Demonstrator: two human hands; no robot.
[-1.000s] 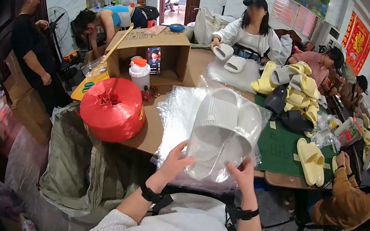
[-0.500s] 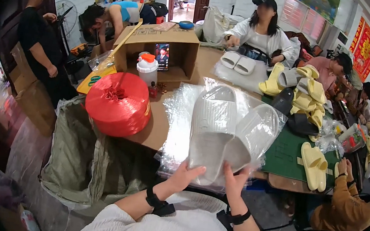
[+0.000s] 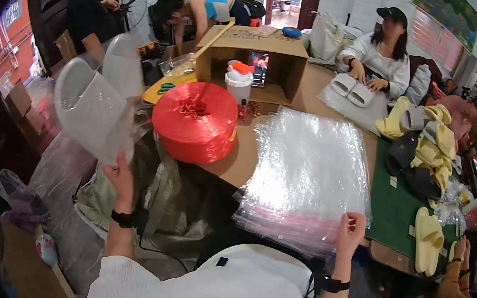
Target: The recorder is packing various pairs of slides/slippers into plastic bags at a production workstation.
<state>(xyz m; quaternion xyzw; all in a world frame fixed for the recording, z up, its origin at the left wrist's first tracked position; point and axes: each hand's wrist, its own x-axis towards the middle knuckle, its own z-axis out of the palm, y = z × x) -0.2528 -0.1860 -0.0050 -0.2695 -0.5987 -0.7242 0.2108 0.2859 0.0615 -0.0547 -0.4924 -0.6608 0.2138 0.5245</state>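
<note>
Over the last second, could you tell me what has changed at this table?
The left hand carried the bagged pair of white slippers off to the left. The right hand let go and now touches the stack of clear plastic bags. The red twine spool stayed put.

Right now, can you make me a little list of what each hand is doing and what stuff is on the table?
left hand: raised out to the left, holding a bagged pair of white slippers
right hand: touching the near edge of the stack of clear plastic bags
table: brown top, a green mat on its right part
beside the bags: a big red spool of twine
behind the spool: an open cardboard box and a white jar with an orange lid
right side: yellow slippers lying on the green mat
</note>
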